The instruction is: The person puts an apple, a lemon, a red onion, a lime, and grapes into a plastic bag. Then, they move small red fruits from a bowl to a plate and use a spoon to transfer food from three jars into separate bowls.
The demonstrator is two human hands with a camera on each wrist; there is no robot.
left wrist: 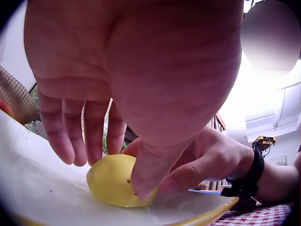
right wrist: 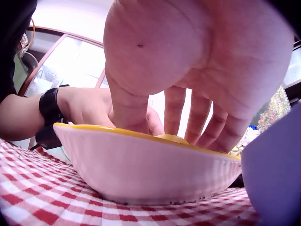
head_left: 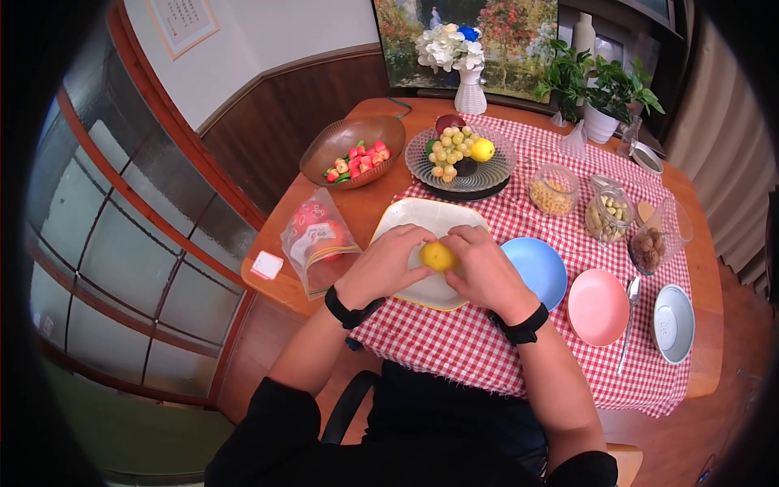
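Note:
A yellow lemon [head_left: 438,256] is between my two hands, over a white dish with a yellow rim [head_left: 410,213]. My left hand [head_left: 393,258] pinches it from the left, its thumb pressed on the lemon's near side in the left wrist view. From the other side my right hand [head_left: 489,268] holds it too, thumb and fingertips close to those of the left. Low inside the dish, the lemon [left wrist: 109,181] shows a few dark specks. In the right wrist view the dish wall [right wrist: 146,167] hides most of the lemon [right wrist: 173,138].
Left of the dish lies a zip bag [head_left: 315,243] with red contents. Behind stand a brown bowl [head_left: 312,154] of small red fruit and a glass fruit platter [head_left: 499,162]. To the right are blue [head_left: 535,272], pink [head_left: 599,308] and grey [head_left: 673,325] dishes, a spoon [head_left: 628,325] and several jars.

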